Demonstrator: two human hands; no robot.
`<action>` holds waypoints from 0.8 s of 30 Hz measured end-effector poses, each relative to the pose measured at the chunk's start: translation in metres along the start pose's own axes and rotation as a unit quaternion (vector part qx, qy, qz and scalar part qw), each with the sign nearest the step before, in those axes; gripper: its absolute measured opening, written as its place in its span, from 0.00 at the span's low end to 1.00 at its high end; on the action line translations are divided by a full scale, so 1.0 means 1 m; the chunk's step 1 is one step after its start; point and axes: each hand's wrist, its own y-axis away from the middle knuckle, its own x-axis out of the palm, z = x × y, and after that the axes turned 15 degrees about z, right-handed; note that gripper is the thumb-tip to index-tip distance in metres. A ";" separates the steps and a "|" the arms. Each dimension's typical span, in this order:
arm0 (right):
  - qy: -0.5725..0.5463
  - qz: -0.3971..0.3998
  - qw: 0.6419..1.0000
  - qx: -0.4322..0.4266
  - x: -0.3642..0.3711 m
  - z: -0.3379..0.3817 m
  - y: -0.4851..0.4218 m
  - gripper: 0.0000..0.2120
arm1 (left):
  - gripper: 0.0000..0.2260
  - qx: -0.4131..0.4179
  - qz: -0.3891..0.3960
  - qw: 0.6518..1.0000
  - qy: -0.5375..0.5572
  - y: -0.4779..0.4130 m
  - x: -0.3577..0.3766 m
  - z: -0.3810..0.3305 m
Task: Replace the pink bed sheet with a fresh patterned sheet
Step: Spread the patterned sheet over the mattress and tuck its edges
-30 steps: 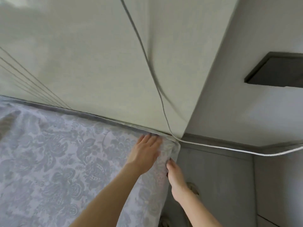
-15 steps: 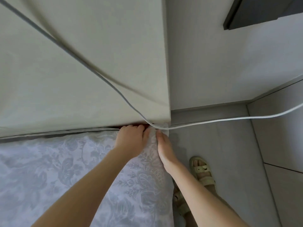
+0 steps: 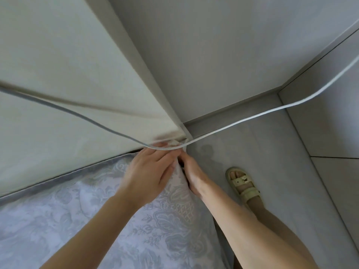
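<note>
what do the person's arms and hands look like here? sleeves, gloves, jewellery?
Both forearms are bare to the frame edge, with no sleeves in view. The left hand and right hand wear no gloves. No watch or bracelet shows at either wrist, and no ring on the visible fingers. Some fingertips are blurred or hidden.

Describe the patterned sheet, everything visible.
The pale lilac-grey floral patterned sheet looks like thin woven cotton and lies spread out with soft creases. Its far edge meets the cream fabric-covered panel. At the corner, the left hand presses on top and the right hand touches its side.
</note>
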 end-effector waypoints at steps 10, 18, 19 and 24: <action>-0.126 -0.031 0.991 0.024 -0.009 -0.026 0.018 0.21 | 0.31 -0.065 0.349 0.920 -0.165 -0.053 0.002 -0.007; -0.100 -0.047 0.994 0.012 -0.015 -0.037 0.044 0.12 | 0.13 -0.117 0.516 0.800 -0.282 -0.083 -0.008 -0.028; -0.074 -0.073 0.995 -0.004 -0.021 -0.046 0.048 0.10 | 0.13 -0.117 0.506 0.808 -0.280 -0.077 -0.011 -0.028; -0.156 0.006 0.988 -0.006 -0.018 -0.079 0.058 0.18 | 0.11 -0.105 0.451 0.843 -0.274 -0.047 -0.042 -0.030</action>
